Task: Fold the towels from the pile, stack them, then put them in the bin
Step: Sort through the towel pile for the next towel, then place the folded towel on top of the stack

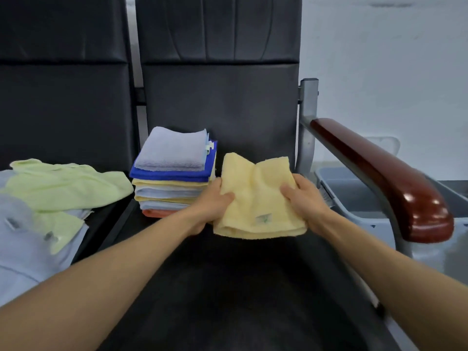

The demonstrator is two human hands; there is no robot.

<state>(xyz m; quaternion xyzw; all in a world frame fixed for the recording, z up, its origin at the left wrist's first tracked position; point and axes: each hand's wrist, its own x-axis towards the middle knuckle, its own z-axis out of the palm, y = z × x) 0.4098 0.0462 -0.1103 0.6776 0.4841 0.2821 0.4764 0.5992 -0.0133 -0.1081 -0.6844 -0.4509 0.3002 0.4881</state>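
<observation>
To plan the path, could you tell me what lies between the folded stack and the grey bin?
Head view: the yellow towel, held by left hand and right hand, then the armrest post, separate folded stack from grey bin.

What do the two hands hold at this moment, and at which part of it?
Both hold the folded yellow towel: the left hand grips its left edge, the right hand its right edge, thumbs on top.
</observation>
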